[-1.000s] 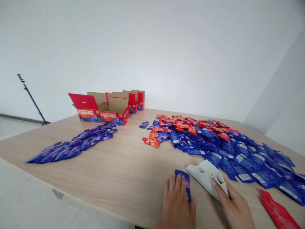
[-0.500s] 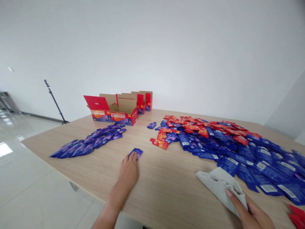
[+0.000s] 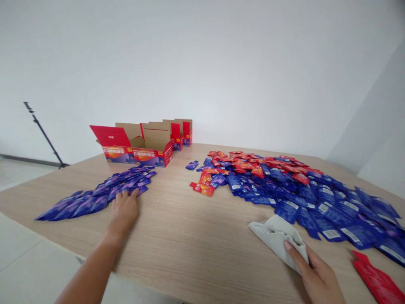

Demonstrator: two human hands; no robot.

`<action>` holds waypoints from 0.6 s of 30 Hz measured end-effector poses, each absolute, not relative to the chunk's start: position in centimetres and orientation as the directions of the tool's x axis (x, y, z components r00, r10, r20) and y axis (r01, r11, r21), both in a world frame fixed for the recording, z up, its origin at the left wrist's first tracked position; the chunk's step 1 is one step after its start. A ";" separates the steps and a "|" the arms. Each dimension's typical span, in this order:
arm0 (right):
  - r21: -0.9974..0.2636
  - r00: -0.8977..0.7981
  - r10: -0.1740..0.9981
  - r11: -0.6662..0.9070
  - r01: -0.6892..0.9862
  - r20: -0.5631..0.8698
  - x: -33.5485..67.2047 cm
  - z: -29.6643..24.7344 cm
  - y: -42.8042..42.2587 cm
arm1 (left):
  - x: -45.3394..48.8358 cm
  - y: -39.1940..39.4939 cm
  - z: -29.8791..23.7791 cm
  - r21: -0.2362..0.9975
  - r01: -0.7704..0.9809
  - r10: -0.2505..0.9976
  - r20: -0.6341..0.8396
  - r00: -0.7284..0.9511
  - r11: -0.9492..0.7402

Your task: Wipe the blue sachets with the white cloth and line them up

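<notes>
My left hand [image 3: 125, 207] is at the near edge of a row of overlapping blue-purple pouches [image 3: 80, 205]. Its bent fingertips and thumb press on a blue pouch [image 3: 143, 189] at that edge, partly covered by the hand. On the right, my right hand [image 3: 316, 270] grips a folded pale grey cloth [image 3: 278, 238] between thumb and fingers, resting at the table surface. The cloth lies just in front of a large heap of blue pouches [image 3: 325, 195], most with white barcode labels showing.
Red pouches [image 3: 268, 162] lie over the back of the heap. One red pouch [image 3: 378, 276] is at the near right. Open red-and-blue cartons [image 3: 148, 157] stand at the back left of the wooden table [image 3: 190, 236]. A single blue pouch [image 3: 192, 165] lies near them. Beyond is a black stand [image 3: 46, 135].
My left hand has moved left with the blue pouch, from mid-table to the row. My right hand still holds the cloth. The view has turned slightly right.
</notes>
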State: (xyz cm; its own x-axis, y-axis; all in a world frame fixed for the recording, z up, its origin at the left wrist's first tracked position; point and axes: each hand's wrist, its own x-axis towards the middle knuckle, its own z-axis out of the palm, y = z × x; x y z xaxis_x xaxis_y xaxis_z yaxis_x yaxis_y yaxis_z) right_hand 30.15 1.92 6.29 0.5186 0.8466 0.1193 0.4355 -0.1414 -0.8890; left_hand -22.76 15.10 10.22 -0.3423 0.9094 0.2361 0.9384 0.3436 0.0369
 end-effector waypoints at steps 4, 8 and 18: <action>-0.881 0.463 0.877 -0.112 0.459 0.129 30.1 5.8 2.1 | -23.3 16.0 11.5 0.080 0.928 0.902 0.218 -0.373 0.364; -0.842 0.411 0.889 -0.058 0.536 0.201 29.5 5.0 2.1 | -21.6 16.1 11.4 0.156 0.913 0.879 0.249 -0.406 0.378; -0.816 -0.370 0.928 0.186 0.547 -0.036 31.3 13.3 0.9 | -9.2 11.8 6.9 0.437 0.837 0.928 0.311 0.203 -0.329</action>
